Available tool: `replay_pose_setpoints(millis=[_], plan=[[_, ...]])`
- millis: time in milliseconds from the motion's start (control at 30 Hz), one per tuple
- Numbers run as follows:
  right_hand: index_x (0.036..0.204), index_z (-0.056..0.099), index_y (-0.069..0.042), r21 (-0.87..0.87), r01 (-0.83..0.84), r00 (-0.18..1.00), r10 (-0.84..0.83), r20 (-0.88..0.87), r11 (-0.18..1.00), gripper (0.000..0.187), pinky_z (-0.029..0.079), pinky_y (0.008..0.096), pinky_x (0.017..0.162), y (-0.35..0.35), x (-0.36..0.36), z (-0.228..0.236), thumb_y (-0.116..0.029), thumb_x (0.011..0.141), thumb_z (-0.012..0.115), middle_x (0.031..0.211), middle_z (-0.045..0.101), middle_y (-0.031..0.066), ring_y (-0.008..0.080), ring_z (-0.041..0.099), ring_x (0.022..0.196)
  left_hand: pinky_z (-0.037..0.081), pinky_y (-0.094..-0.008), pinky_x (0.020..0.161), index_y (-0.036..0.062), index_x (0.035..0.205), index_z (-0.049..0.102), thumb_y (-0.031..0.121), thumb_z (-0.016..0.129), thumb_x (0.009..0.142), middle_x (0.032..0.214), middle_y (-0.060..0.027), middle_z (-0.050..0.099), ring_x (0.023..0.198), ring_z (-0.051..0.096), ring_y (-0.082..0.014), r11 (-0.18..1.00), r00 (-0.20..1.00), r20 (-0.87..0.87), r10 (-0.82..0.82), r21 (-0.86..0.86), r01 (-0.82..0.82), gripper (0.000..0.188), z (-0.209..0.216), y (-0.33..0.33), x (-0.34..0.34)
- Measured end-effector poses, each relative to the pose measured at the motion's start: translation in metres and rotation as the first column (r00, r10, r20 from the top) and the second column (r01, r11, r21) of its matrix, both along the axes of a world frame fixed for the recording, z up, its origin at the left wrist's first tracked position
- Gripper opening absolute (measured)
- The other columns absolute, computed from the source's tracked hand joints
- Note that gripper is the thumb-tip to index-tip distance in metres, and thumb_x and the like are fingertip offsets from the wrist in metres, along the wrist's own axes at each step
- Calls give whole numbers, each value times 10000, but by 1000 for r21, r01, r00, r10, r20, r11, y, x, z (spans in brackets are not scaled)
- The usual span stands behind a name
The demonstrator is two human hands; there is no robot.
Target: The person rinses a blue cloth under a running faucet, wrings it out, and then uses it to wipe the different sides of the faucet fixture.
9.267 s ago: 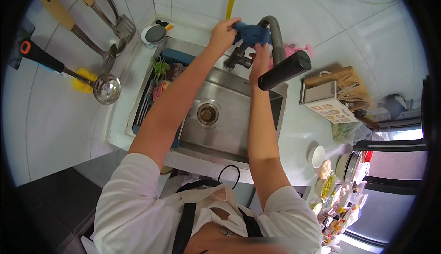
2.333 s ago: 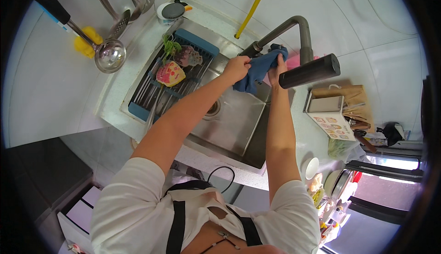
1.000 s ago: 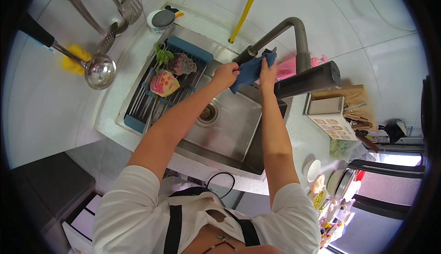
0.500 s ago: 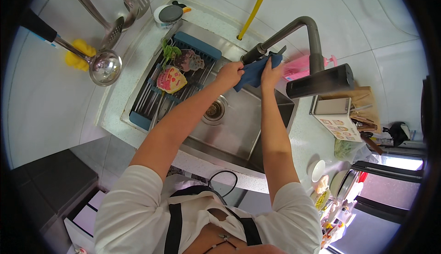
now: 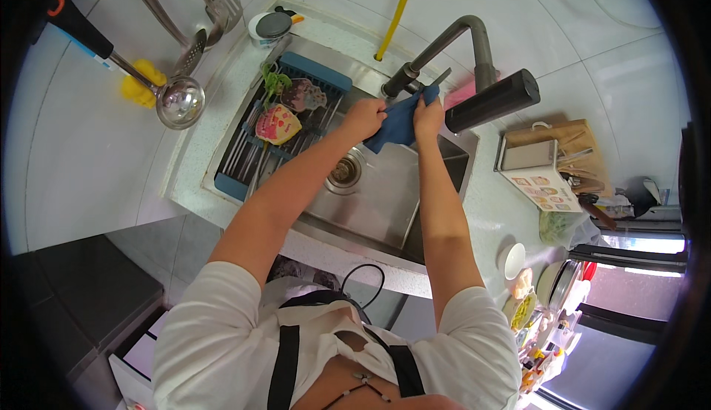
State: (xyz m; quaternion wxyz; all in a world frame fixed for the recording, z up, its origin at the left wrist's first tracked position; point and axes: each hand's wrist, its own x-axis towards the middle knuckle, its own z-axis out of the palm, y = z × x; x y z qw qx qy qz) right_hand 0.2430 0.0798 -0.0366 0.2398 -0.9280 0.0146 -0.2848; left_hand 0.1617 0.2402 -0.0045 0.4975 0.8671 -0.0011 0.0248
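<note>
A dark blue cloth (image 5: 394, 126) is stretched between my two hands over the back of the steel sink (image 5: 363, 217). My left hand (image 5: 363, 119) is closed on the cloth's left part, and my right hand (image 5: 427, 120) pinches its upper right corner. Right behind the cloth stands the dark grey faucet (image 5: 437, 49), its lever (image 5: 442, 77) sticking up just beyond my right hand. The black spout head (image 5: 495, 101) hangs to the right of that hand. Whether the cloth touches the faucet's base, I cannot tell.
A drying rack (image 5: 317, 71) at the sink's left bears a pink-and-yellow patterned item (image 5: 278, 124) and green leaves (image 5: 275, 82). Ladle (image 5: 180, 103) and other utensils hang on the left wall. Right of the sink are a utensil holder (image 5: 535, 174), a white bowl (image 5: 511, 260) and dishes.
Both hands have come slightly toward me from the faucet's base, and the cloth looks more spread out. The whole view has shifted a little.
</note>
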Motion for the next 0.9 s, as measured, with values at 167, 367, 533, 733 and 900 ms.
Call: replay_pose_setpoints(millis=[167, 367, 533, 733, 900], plan=[[943, 557, -16, 200, -172, 979, 190, -77, 965, 275, 438, 369, 707, -13, -25, 0, -244, 789, 569, 856, 594, 195, 324, 577, 773, 427, -384, 635, 28, 813, 563, 142, 591, 741, 753, -164, 575, 718, 559, -326, 999, 996, -82, -40, 10, 41, 138, -6, 3, -14], [1134, 424, -109, 807, 79, 951, 198, -237, 585, 438, 435, 344, 688, -10, -15, -29, -439, 848, 464, 954, 526, 64, 202, 518, 848, 442, -388, 679, 53, 837, 584, 154, 586, 739, 779, -164, 587, 752, 561, -337, 997, 998, -25, 55, -53, -56, 141, -13, 17, -6], [1137, 371, -144, 874, 169, 922, 241, -304, 456, 467, 455, 446, 616, 20, 1, 8, -491, 834, 444, 1081, 458, 109, 268, 510, 908, 439, -379, 654, 25, 823, 572, 128, 585, 734, 757, -174, 582, 731, 562, -331, 974, 973, 143, 183, -159, -159, 137, 14, 33, 15], [1184, 305, -98, 901, 336, 892, 214, -398, 276, 547, 467, 526, 649, 21, 26, 25, -374, 795, 572, 1113, 458, 167, 325, 526, 934, 443, -324, 636, 32, 856, 581, 134, 578, 759, 757, -127, 601, 694, 579, -250, 970, 978, 93, 189, -172, -171, 141, 26, 34, 47], [1217, 261, -7, 926, 338, 941, -97, -325, 167, 644, 499, 446, 708, 56, 28, 28, -198, 746, 656, 1150, 436, 209, 307, 527, 964, 441, -320, 641, 33, 857, 580, 131, 576, 762, 773, -121, 603, 705, 574, -245, 974, 972, 136, 191, -153, -170, 136, 10, 23, 51]])
